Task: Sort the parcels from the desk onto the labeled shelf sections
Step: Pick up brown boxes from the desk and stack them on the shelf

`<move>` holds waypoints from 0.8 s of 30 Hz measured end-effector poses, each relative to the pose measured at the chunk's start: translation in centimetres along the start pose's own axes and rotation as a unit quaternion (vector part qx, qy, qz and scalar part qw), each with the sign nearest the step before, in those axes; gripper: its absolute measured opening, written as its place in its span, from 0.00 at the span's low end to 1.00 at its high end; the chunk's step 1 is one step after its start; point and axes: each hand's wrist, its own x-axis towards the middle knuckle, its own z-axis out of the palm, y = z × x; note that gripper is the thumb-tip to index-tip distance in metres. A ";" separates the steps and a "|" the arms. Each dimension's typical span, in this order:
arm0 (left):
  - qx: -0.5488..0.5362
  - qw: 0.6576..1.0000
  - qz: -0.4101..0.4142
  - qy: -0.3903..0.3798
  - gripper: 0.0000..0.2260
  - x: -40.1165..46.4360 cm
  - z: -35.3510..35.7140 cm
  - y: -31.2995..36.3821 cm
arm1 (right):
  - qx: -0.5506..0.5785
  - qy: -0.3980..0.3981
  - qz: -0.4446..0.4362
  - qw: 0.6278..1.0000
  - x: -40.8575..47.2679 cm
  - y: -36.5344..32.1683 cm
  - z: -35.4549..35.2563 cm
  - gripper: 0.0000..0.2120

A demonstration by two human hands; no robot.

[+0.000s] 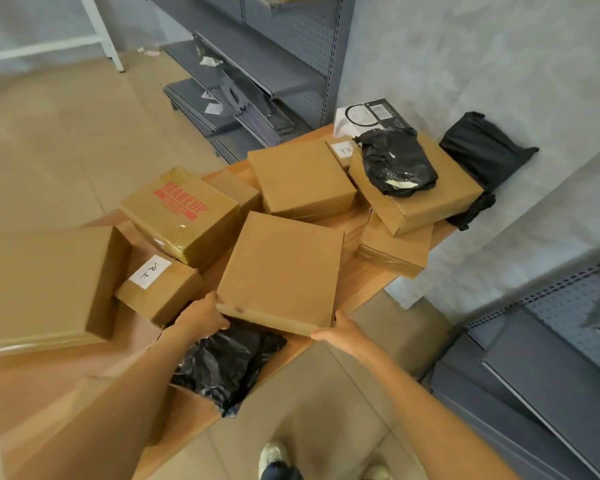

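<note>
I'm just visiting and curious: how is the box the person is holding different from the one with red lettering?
The held box is flat and plain on top, while the red-lettered box is taller and printed MAKEUP. The held box is gripped at its near corners by the left hand and right hand; the red-lettered box lies untouched, leaning on other parcels. Its sides look glossy with tape; the held box looks matte. Both are brown cardboard.

Red "MAKEUP" print on a taped cardboard box (181, 216).
</note>
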 end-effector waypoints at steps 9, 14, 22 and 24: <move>-0.057 0.994 0.056 0.076 0.27 -1.0 -1.2 1.2 | 0.054 0.063 -0.069 0.994 -1.9 -0.6 -1.1 0.26; -0.122 0.978 0.074 0.151 0.27 -1.8 -2.4 1.8 | 0.075 0.113 -0.130 0.982 -3.3 -1.9 -2.0 0.24; -0.222 0.939 0.148 0.219 0.20 -3.3 -6.0 3.7 | 0.114 0.171 -0.217 0.954 -6.1 -5.2 -4.5 0.24; -0.248 0.922 0.175 0.242 0.17 -4.0 -7.1 4.4 | 0.131 0.182 -0.248 0.942 -7.3 -6.5 -5.3 0.21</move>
